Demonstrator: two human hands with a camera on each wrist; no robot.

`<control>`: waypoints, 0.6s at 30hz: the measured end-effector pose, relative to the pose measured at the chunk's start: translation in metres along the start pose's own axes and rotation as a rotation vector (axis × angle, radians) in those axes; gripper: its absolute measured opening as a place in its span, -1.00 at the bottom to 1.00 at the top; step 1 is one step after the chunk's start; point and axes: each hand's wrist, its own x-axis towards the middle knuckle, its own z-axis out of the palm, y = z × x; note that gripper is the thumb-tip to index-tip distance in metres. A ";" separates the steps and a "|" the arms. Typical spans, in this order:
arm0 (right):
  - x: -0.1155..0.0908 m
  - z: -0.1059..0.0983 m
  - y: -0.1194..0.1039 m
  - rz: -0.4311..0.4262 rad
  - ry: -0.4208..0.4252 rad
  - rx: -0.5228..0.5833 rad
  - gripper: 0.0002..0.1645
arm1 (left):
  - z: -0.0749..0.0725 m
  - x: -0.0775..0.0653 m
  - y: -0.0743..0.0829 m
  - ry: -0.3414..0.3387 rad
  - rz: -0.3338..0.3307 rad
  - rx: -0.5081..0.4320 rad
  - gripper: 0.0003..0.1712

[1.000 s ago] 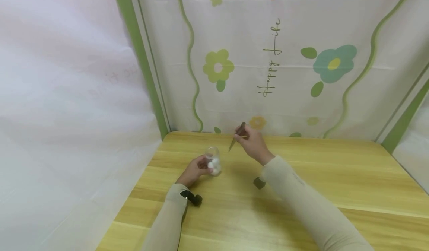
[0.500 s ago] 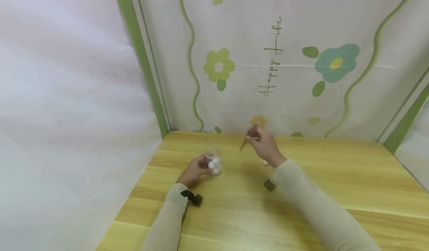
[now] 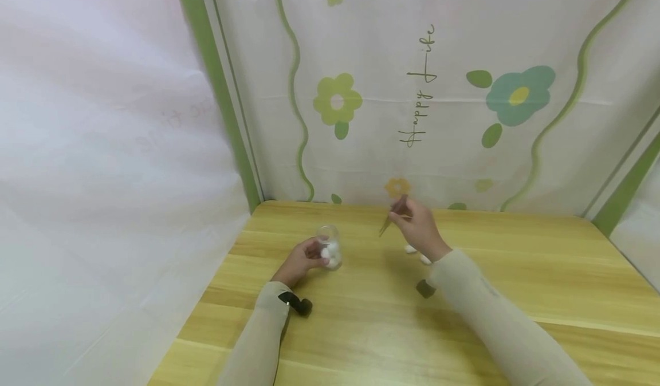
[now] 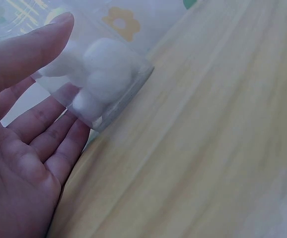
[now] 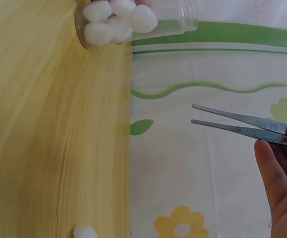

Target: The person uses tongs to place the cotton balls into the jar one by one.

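clear jar (image 3: 327, 235), lidless, about upright at the left part of the wooden table (image 3: 495, 254), with base on or just over the wood; contact not certain. inside, heaped in the lower part: several white balls (image 5: 98, 33), cottony in look, too overlapped to count safely. held round the side by the left hand (image 3: 301, 262), thumb on one face, fingers behind.

to the right of the jar and apart from it, up off the wood: metal tweezers (image 5: 262, 134), pinched in the right hand (image 3: 421, 229), with tips parted, slanting down toward the jar side, and nothing between them. on the table near the right wrist: two loose balls (image 3: 410, 249), one partly covered by the arm.

in judgement, partway along. done, by the look of it: a pair of balls out on the wood. left: the larger share, inside the jar, with none in the tweezers at this moment.

on the jar, no label to be seen. on the tweezers, small marks near the grip, too fine to read. farther out, on the flowered curtain (image 3: 381, 48) behind the table, in sideways green script: "happy life". on the white side sheet (image 3: 103, 203) at left, faint lettering, not readable.
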 end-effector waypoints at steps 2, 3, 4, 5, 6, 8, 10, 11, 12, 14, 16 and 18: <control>-0.001 -0.001 0.004 -0.014 0.007 -0.012 -0.77 | 0.000 0.000 0.000 0.001 0.002 -0.002 -0.29; -0.002 -0.002 0.006 -0.018 0.010 -0.016 -0.79 | 0.001 0.000 -0.001 0.000 0.004 -0.002 -0.29; -0.003 -0.003 0.007 -0.020 0.011 -0.018 -0.81 | 0.001 0.000 -0.001 0.000 0.004 -0.002 -0.29; -0.003 -0.003 0.008 -0.028 0.013 -0.025 -0.84 | 0.001 0.001 0.000 -0.002 0.004 0.000 -0.28; -0.004 -0.004 0.009 -0.033 0.014 -0.031 -0.87 | 0.001 0.001 -0.001 -0.001 0.004 0.000 -0.28; -0.005 -0.005 0.011 -0.038 0.016 -0.046 -0.90 | 0.001 0.001 0.000 -0.002 0.002 0.001 -0.28; -0.006 -0.006 0.013 -0.038 0.015 -0.051 -0.90 | 0.000 0.001 0.000 -0.007 0.002 0.003 -0.28; -0.007 -0.007 0.014 -0.033 0.015 -0.054 -0.90 | 0.000 0.001 0.000 -0.009 0.003 0.002 -0.28; -0.008 -0.007 0.016 -0.027 0.012 -0.052 -0.90 | 0.000 0.001 0.000 -0.011 0.003 0.002 -0.28; -0.010 -0.009 0.018 -0.016 0.011 -0.048 -0.91 | 0.000 0.001 0.000 -0.018 0.003 -0.002 -0.28; -0.012 -0.010 0.020 -0.004 0.013 -0.043 -0.91 | -0.001 0.001 0.000 -0.023 0.003 -0.007 -0.27; -0.013 -0.012 0.021 0.002 0.017 -0.046 -0.90 | -0.001 0.000 0.000 -0.024 0.001 -0.008 -0.28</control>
